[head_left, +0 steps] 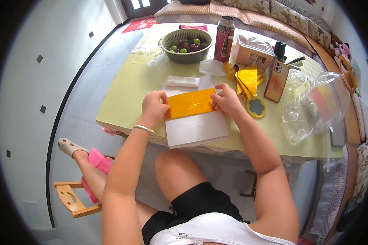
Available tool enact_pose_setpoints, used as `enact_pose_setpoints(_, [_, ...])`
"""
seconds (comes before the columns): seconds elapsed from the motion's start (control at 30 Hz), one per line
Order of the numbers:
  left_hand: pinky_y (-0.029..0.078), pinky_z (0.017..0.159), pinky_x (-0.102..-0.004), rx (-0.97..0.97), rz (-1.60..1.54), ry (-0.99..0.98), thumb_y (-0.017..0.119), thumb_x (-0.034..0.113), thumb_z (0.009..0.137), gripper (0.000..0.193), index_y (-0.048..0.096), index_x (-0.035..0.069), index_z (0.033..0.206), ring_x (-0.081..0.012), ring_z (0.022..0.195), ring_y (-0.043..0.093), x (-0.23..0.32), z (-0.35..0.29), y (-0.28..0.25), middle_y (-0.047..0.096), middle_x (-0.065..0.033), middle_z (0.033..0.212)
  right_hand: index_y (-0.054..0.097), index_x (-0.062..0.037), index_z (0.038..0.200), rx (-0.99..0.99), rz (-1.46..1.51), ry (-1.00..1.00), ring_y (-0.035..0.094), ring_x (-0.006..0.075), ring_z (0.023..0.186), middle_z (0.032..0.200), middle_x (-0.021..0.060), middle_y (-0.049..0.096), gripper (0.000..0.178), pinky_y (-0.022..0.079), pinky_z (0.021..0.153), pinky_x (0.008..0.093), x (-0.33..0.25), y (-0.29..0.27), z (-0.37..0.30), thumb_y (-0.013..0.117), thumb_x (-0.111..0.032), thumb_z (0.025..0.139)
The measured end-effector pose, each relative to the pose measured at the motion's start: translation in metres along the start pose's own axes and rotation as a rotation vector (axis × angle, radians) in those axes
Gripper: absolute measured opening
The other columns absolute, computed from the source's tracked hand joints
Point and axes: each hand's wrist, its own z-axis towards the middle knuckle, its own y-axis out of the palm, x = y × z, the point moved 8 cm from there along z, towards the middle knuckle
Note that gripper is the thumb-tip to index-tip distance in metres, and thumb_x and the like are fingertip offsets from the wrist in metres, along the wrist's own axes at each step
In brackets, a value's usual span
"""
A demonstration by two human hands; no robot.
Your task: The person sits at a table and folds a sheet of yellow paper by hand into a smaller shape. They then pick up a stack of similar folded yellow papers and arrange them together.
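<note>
Gold foil [191,103] lies on the white sheet [196,128]; our left hand [154,107] and right hand [226,101] pinch its two ends. Uneven pulling could tear or crease it, we judge.

A pale yellow-green bench [126,90] fills the frame's middle. On it lie a white sheet [196,128] at centre, a green bowl of grapes [186,44] and a red flask [224,38] at top, a tissue box [253,51], a phone [276,81] and a clear plastic jar [315,106] at right.
</note>
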Motion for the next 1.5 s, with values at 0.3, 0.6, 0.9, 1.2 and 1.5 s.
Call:
enact_pose_setpoints(0.3, [0.053, 0.073, -0.032, 0.054, 0.064, 0.088, 0.073, 0.004, 0.07, 0.031, 0.06, 0.001, 0.097, -0.0228, 0.08, 0.064, -0.002, 0.011, 0.006, 0.067, -0.0125, 0.088, 0.032, 0.0062, 0.143, 0.03, -0.026, -0.022, 0.062, 0.0125, 0.059, 0.079, 0.0109, 0.066, 0.065, 0.052, 0.052, 0.0264, -0.004, 0.003, 0.001, 0.065, -0.007, 0.088])
enact_pose_setpoints(0.6, [0.055, 0.058, -0.0265, 0.101, -0.737, -0.255, 0.058, -0.011, 0.077, 0.012, 0.064, -0.001, 0.08, -0.0137, 0.064, 0.063, -0.023, -0.025, 0.014, 0.068, -0.0096, 0.088, 0.043, 0.0052, 0.134, -0.039, 0.146, -0.014, 0.062, 0.0123, 0.059, 0.073, 0.0087, 0.065, 0.052, 0.051, 0.051, 0.025, 0.004, 0.003, 0.004, 0.064, -0.009, 0.088])
enact_pose_setpoints(0.9, [0.059, 0.067, -0.03, 0.163, -1.006, -0.226, 0.064, 0.001, 0.089, 0.006, 0.067, -0.003, 0.087, -0.0133, 0.069, 0.064, -0.023, -0.05, 0.02, 0.068, -0.0079, 0.081, 0.063, -0.0023, 0.096, -0.181, 0.314, 0.081, 0.066, 0.0122, 0.063, 0.077, 0.0066, 0.069, 0.018, 0.051, 0.054, 0.0231, 0.009, 0.005, 0.003, 0.065, -0.02, 0.093])
enact_pose_setpoints(1.2, [0.058, 0.067, -0.0294, 0.214, -0.916, -0.243, 0.067, 0.006, 0.09, 0.011, 0.067, -0.004, 0.086, -0.0117, 0.066, 0.061, -0.025, -0.052, 0.018, 0.065, -0.006, 0.074, 0.065, -0.0009, 0.09, -0.196, 0.214, 0.161, 0.067, 0.0139, 0.058, 0.073, 0.0095, 0.07, 0.018, 0.051, 0.05, 0.0236, 0.009, 0.0, -0.004, 0.067, -0.019, 0.091])
enact_pose_setpoints(1.5, [0.048, 0.063, -0.0266, 0.309, -0.431, -0.102, 0.076, 0.002, 0.075, 0.012, 0.067, -0.004, 0.069, -0.0134, 0.07, 0.059, -0.014, -0.057, 0.003, 0.062, -0.0067, 0.079, 0.067, 0.0006, 0.077, -0.241, -0.055, 0.151, 0.062, 0.0119, 0.051, 0.065, 0.0084, 0.067, 0.02, 0.05, 0.048, 0.0236, 0.002, -0.002, -0.011, 0.069, -0.017, 0.087])
